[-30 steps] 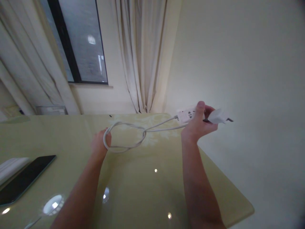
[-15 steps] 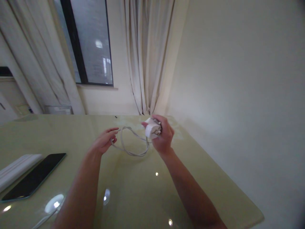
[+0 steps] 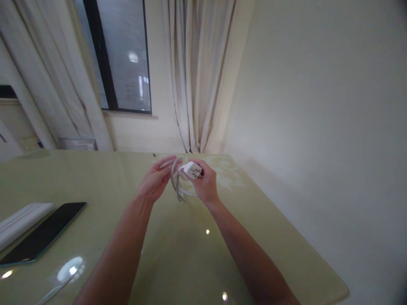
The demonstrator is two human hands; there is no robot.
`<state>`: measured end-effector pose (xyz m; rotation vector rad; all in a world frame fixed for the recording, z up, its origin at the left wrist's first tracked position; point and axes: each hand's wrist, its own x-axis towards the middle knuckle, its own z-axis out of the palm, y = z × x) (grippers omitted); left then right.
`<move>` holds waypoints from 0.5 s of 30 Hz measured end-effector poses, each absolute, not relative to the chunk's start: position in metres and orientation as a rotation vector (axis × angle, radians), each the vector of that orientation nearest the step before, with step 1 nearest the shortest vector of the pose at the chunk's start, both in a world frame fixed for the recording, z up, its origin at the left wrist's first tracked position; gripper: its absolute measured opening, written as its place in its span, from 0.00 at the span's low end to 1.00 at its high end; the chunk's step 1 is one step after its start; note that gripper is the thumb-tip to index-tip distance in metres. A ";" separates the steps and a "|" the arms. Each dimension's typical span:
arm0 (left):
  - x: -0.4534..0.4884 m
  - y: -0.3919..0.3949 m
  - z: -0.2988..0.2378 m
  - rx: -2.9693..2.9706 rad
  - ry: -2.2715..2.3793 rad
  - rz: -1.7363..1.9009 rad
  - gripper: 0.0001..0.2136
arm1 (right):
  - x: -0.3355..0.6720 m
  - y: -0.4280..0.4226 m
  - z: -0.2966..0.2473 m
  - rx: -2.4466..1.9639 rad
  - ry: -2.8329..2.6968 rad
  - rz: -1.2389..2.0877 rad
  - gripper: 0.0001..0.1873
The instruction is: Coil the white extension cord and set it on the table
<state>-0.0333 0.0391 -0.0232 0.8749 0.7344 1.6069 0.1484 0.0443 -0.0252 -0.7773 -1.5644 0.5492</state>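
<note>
My right hand (image 3: 206, 182) is closed round a white plug (image 3: 193, 170), whose metal prongs face me. A looped white cable (image 3: 176, 182) hangs between my two hands, just above the tabletop. My left hand (image 3: 157, 177) grips the cable loops at their upper left side, close beside the plug. Part of the cable behind the fingers is hidden.
On the glossy greenish table (image 3: 280, 254) at the left lie a dark-screened phone or tablet (image 3: 44, 233) and a long white box (image 3: 22, 222). Near them rests a round white disc with a cord (image 3: 68, 270). A wall (image 3: 311, 127) runs along the right.
My left hand has moved right with the cable, up to the plug. The wide loop is now gathered narrower. My right hand has turned the plug so its prongs show.
</note>
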 end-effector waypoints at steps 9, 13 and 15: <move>-0.022 0.045 -0.033 1.002 0.865 1.670 0.21 | 0.151 0.051 -0.020 -0.723 -1.503 0.625 0.20; -0.024 0.046 -0.037 1.064 1.040 1.684 0.29 | 0.144 0.062 -0.028 -0.663 -1.577 0.811 0.18; -0.027 0.045 -0.039 1.139 1.084 1.630 0.36 | 0.137 0.063 -0.035 -0.646 -1.610 0.923 0.23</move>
